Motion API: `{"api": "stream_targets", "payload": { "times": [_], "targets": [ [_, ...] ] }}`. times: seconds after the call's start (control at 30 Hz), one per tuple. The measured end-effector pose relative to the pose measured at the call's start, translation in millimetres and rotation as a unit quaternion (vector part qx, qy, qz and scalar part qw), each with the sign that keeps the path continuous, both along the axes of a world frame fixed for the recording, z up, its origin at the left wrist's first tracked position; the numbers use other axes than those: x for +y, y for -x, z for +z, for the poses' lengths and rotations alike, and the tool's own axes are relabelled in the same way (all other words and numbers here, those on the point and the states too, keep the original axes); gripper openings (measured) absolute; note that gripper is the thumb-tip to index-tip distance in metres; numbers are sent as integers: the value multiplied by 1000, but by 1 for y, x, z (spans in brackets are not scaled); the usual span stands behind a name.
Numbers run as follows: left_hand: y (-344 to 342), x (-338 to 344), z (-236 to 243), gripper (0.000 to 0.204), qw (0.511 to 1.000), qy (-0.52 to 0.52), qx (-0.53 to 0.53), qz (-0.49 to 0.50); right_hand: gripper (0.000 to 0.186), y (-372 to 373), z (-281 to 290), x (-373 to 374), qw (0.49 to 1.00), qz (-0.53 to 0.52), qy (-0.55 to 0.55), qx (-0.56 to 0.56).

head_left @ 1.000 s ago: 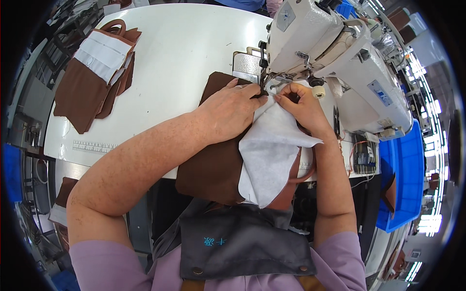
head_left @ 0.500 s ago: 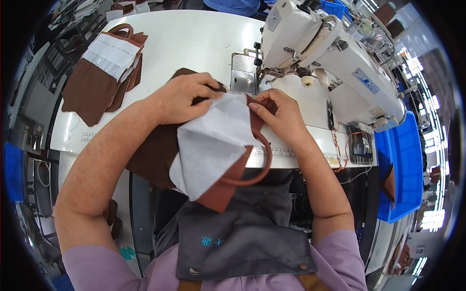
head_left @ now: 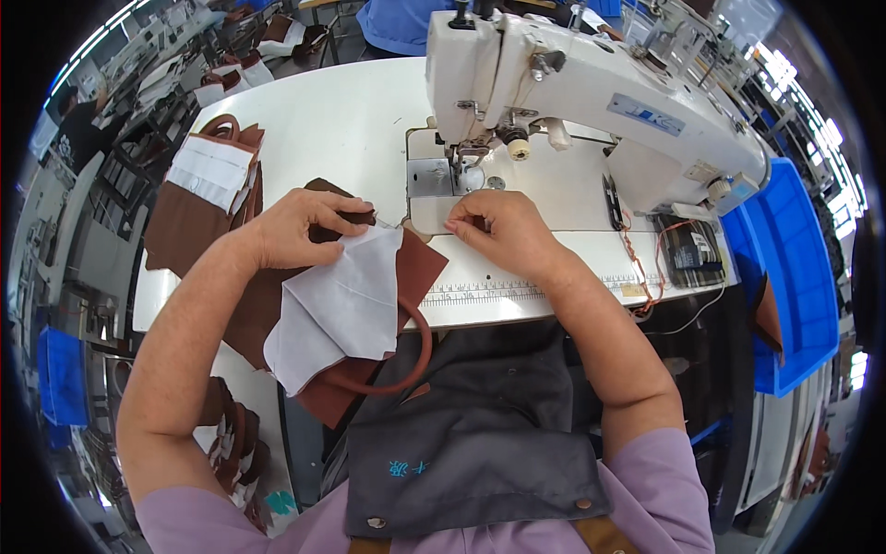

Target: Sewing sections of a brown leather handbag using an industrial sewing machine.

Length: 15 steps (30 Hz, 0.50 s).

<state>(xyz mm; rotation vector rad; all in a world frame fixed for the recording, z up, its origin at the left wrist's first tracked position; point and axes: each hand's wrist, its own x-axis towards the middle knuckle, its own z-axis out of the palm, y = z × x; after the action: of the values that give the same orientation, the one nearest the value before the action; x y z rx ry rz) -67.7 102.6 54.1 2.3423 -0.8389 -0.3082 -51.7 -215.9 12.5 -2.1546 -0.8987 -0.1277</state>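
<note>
My left hand (head_left: 309, 224) grips the top edge of a brown bag panel (head_left: 245, 319), its fingers bent over the cloth. A white lining piece (head_left: 346, 295) lies creased over reddish-brown cloth (head_left: 420, 268) with a curved brown handle (head_left: 426, 346). This work hangs partly over the table's front edge. My right hand (head_left: 503, 231) is apart from it, closed in a pinch just in front of the sewing machine's needle area; whatever is between its fingertips is too small to make out. The white sewing machine (head_left: 591, 78) stands beyond my right hand, its metal plate (head_left: 431, 177) beside the needle.
A stack of brown panels with white pieces (head_left: 198, 198) lies on the table's left. Dark snips (head_left: 612, 201), an orange cord (head_left: 637, 268) and a dark box (head_left: 688, 249) sit at the right. A blue bin (head_left: 794, 277) stands beyond the right edge.
The bag panel with its white lining has shifted left and toward me with my left hand. My right hand has let go of the reddish-brown cloth. The view has turned.
</note>
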Motion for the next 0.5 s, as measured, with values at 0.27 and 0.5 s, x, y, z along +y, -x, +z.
{"api": "stream_targets", "payload": {
  "times": [0.27,0.5],
  "targets": [
    [-15,-40,-23,11,989,99,27,110,12,-10,-3,-12,969,-112,82,-206],
    [-19,-91,9,11,943,160,-171,238,14,-18,-5,-24,971,-162,68,-160]
  ]
}}
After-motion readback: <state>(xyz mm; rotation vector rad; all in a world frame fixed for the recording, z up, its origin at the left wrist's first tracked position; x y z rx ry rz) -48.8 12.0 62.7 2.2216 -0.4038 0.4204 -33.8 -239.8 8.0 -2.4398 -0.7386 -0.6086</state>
